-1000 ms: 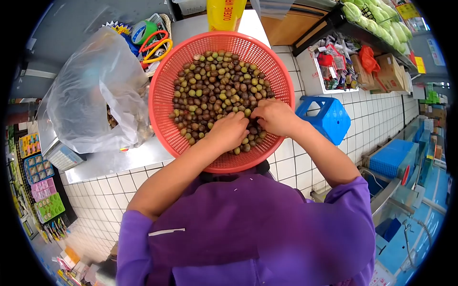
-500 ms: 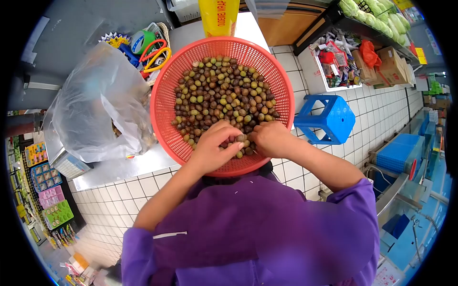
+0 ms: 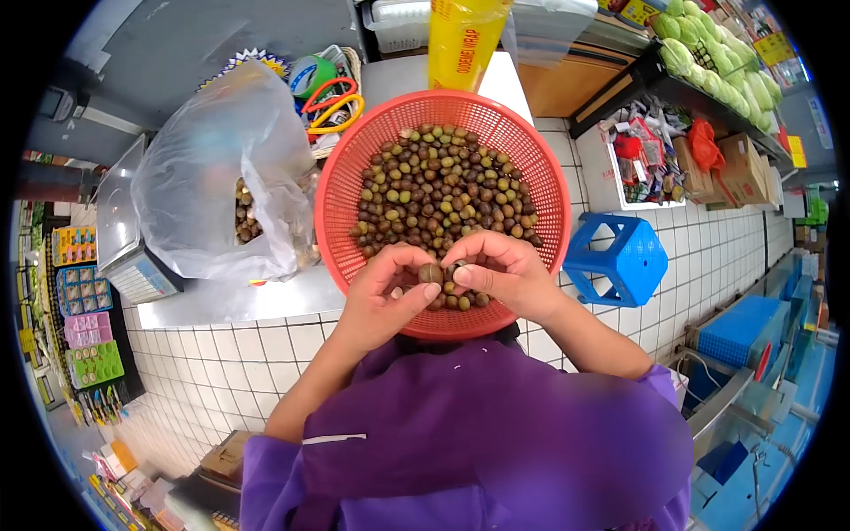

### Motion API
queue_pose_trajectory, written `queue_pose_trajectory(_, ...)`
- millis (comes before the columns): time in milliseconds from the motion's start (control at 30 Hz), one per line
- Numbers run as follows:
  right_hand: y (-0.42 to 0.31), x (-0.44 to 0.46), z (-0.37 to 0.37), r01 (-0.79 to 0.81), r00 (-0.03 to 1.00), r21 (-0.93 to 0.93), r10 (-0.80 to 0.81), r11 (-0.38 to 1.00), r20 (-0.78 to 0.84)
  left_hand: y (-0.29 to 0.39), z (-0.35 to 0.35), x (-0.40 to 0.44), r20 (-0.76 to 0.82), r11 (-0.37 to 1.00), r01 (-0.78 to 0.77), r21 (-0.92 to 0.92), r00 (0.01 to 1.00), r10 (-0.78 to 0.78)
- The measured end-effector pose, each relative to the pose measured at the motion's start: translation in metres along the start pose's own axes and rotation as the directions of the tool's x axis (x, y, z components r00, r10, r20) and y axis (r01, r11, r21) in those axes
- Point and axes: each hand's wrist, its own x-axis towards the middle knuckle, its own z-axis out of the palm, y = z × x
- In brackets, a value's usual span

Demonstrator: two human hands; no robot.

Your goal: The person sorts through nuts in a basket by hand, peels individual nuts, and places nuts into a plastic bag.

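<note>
A red plastic colander basket (image 3: 552,212) holds a heap of small round fruits (image 3: 434,186), mottled green and brown. Over its near side, my left hand (image 3: 385,296) pinches one brownish-green round fruit (image 3: 430,273) between thumb and forefinger. Close beside it, the thumb and forefinger of my right hand (image 3: 509,276) are closed on a darker small fruit (image 3: 455,268), partly hidden by the fingertips. Both pinched fruits are almost side by side. To the left, a translucent plastic bag (image 3: 204,195) lies open with more brown round pieces (image 3: 248,215) inside.
The bag and basket are at a metal table (image 3: 239,305). Behind them stand a yellow wrap roll (image 3: 465,44) and a small basket with orange-handled scissors (image 3: 336,111). A blue stool (image 3: 624,257) and a white box of packets (image 3: 611,173) are on the tiled floor to the right.
My hands have risen from the heap and turned fingertip to fingertip, each now showing a pinched fruit. The whole view has shifted, so basket and bag appear farther right and slightly lower.
</note>
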Motion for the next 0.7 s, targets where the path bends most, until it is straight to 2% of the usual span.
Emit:
queue_pose_trajectory(67, -0.006, 0.007, 0.009, 0.009, 1.000, 0.054, -0.009, 0.999, -0.004, 0.013, -0.005, -0.004, -0.040, 0.999, -0.042, 0.023, 0.998, 0.043)
queue_pose_trajectory(100, -0.005, 0.013, 0.016, 0.129, 0.991, -0.015, -0.129, 0.992, -0.030, 0.020, -0.013, -0.006, -0.008, 0.944, -0.197, 0.264, 0.979, 0.206)
queue_pose_trajectory(133, -0.009, 0.022, 0.024, 0.129, 0.991, -0.011, -0.129, 0.992, -0.020, 0.027, -0.019, -0.009, 0.064, 0.811, -0.333, 0.482, 0.936, 0.346)
queue_pose_trajectory(167, -0.020, 0.032, 0.030, 0.300, 0.953, -0.214, -0.299, 0.930, 0.040, 0.033, -0.020, -0.013, -0.023, 0.801, -0.338, 0.495, 0.916, 0.401)
queue_pose_trajectory(200, -0.030, 0.044, 0.038, 0.456, 0.887, -0.393, -0.443, 0.798, 0.130, 0.042, -0.024, -0.019, -0.068, 0.806, -0.366, 0.465, 0.893, 0.445)
queue_pose_trajectory(233, -0.038, 0.063, 0.048, 0.607, 0.786, -0.449, -0.578, 0.655, 0.220, 0.045, -0.035, -0.023, -0.038, 0.720, -0.440, 0.536, 0.840, 0.541)
queue_pose_trajectory(267, -0.045, 0.084, 0.062, 0.729, 0.660, -0.485, -0.683, 0.483, 0.311, 0.051, -0.036, -0.031, -0.132, 0.770, -0.410, 0.489, 0.838, 0.529)
queue_pose_trajectory(333, -0.055, 0.125, 0.092, 0.760, 0.589, -0.565, -0.707, 0.320, 0.392, 0.055, -0.040, -0.041, -0.235, 0.785, -0.370, 0.497, 0.814, 0.532)
queue_pose_trajectory(367, -0.054, 0.137, 0.096, 0.756, 0.591, -0.569, -0.711, 0.324, 0.381, 0.054, -0.042, -0.044, -0.227, 0.787, -0.366, 0.496, 0.820, 0.525)
queue_pose_trajectory(433, -0.054, 0.151, 0.100, 0.763, 0.426, -0.629, -0.850, 0.152, 0.311, 0.048, -0.046, -0.047, -0.125, 0.690, -0.397, 0.605, 0.809, 0.575)
queue_pose_trajectory(467, -0.053, 0.145, 0.092, 0.763, 0.430, -0.629, -0.844, 0.150, 0.320, 0.046, -0.044, -0.048, -0.093, 0.685, -0.424, 0.592, 0.809, 0.581)
queue_pose_trajectory(533, -0.054, 0.113, 0.060, 0.660, 0.684, -0.641, -0.667, 0.391, 0.297, 0.033, -0.041, -0.050, -0.122, 0.735, -0.383, 0.559, 0.839, 0.530)
queue_pose_trajectory(600, -0.038, 0.084, 0.035, 0.373, 0.921, -0.672, -0.343, 0.639, 0.186, 0.025, -0.036, -0.047, -0.117, 0.780, -0.389, 0.490, 0.857, 0.501)
queue_pose_trajectory(667, -0.010, 0.063, 0.014, 0.298, 0.950, -0.682, -0.278, 0.668, 0.142, 0.021, -0.032, -0.043, -0.113, 0.799, -0.400, 0.448, 0.862, 0.495)
queue_pose_trajectory(700, 0.003, 0.055, 0.006, 0.276, 0.957, -0.728, -0.246, 0.628, 0.152, 0.023, -0.032, -0.041, -0.111, 0.799, -0.401, 0.449, 0.862, 0.495)
